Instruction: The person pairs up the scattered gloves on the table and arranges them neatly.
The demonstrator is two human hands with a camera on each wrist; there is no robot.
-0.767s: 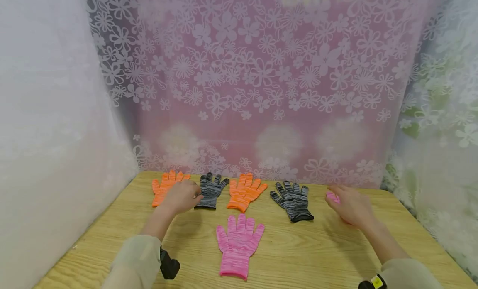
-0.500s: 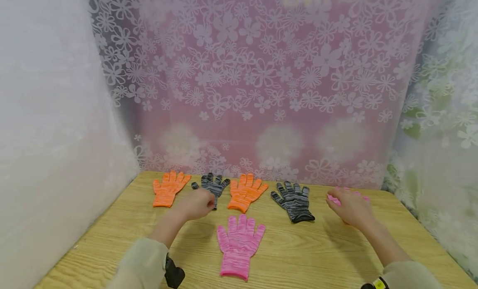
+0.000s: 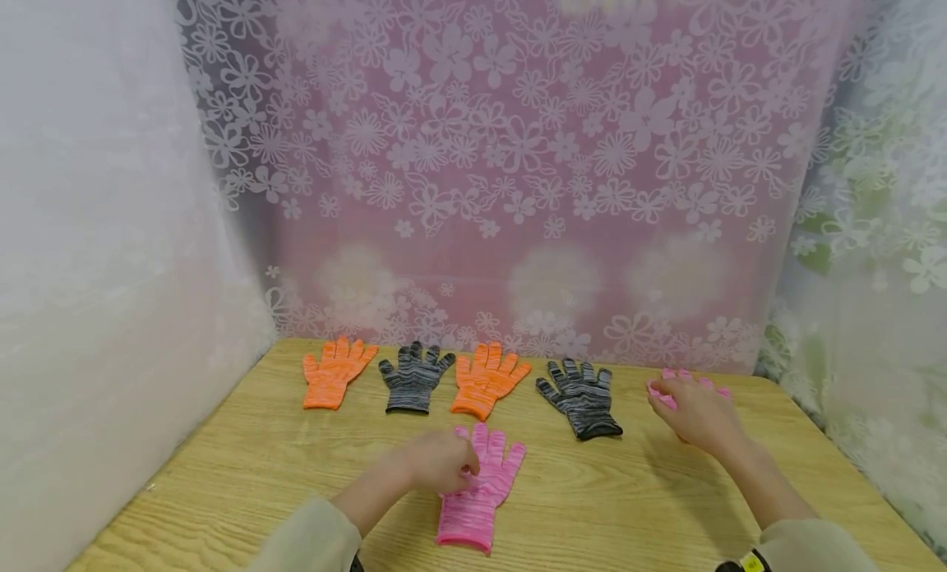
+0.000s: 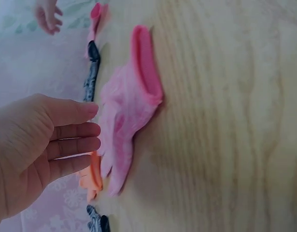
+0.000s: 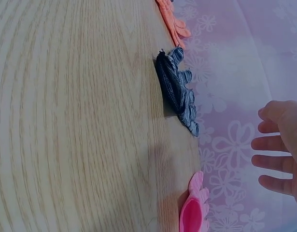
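My left hand [image 3: 438, 463] has moved from the left grey glove [image 3: 410, 389] at the back to above the near pink glove [image 3: 473, 516]; my right hand [image 3: 697, 413] has hardly shifted, and the gloves lie as they did. The near pink glove is right under my left hand, which comes in from its left side and hides part of its fingers and palm; its long axis runs away from me, cuff towards my body, fingertips towards the curtain [image 3: 473, 251], so my forearm slants across it; my left hand is far the nearer, my right being well off to the right and further back. My left fingers are nearly straight, thumb close beside them, gripping nothing; I cannot tell whether the tips touch the knit. My right hand has relaxed, slightly parted fingers and holds nothing; it hangs clear above the far pink glove [image 5: 196, 188]; between that and the left grey glove lie an orange glove [image 3: 484, 383] and the right grey glove [image 3: 584, 401].
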